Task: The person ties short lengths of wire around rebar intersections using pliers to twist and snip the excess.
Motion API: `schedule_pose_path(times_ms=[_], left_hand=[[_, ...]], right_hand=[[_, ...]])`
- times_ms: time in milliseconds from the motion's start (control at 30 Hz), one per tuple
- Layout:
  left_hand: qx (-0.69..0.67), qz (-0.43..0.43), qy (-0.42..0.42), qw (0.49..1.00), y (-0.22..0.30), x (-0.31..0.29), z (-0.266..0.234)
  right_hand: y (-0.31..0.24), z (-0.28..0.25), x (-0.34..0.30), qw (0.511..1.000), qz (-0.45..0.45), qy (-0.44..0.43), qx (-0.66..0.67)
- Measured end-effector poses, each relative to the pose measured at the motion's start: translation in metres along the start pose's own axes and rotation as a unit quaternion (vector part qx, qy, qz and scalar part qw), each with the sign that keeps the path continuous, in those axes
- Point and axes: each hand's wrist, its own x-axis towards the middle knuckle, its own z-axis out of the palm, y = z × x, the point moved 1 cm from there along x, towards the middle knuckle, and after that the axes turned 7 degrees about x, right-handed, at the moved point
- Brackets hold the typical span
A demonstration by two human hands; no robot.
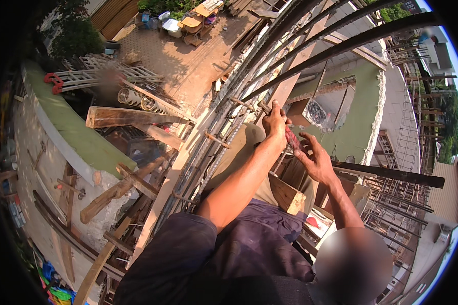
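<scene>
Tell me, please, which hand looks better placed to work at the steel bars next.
Probably the left hand: it appears closed around the red-handled tool, close to the steel bars, while the right hand is open and looks farther from them.

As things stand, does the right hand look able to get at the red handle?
Likely yes: the right hand is beside the red handle, its fingers parted, and nothing visible blocks the way; whether they touch is unclear.

Red handle (292,139) at centre; dark purplish shirt (252,236), lower centre; khaki trousers (228,169) above it. Green wall (366,104), right of centre; red ladder ends (50,78), upper left; grid-patterned, sandy-brown paving (150,48), upper left.
</scene>
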Motion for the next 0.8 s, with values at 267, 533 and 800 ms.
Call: schedule_pose_path(times_ms=[267, 533, 800], left_hand=[[0.037, -0.028, 0.016, 0.999, -0.003, -0.001, -0.001], [0.093, -0.060, -0.191, 0.975, 0.031, -0.022, -0.032], [-0.052, -0.026, -0.076, 0.995, 0.008, -0.002, -0.008]], right_hand=[[0.007, 0.035, -0.009, 0.988, -0.043, 0.000, -0.150], [0.044, 0.013, 0.006, 0.664, 0.270, -0.228, 0.659], [0.022, 0.013, -0.001, 0.994, 0.080, 0.001, 0.081]])
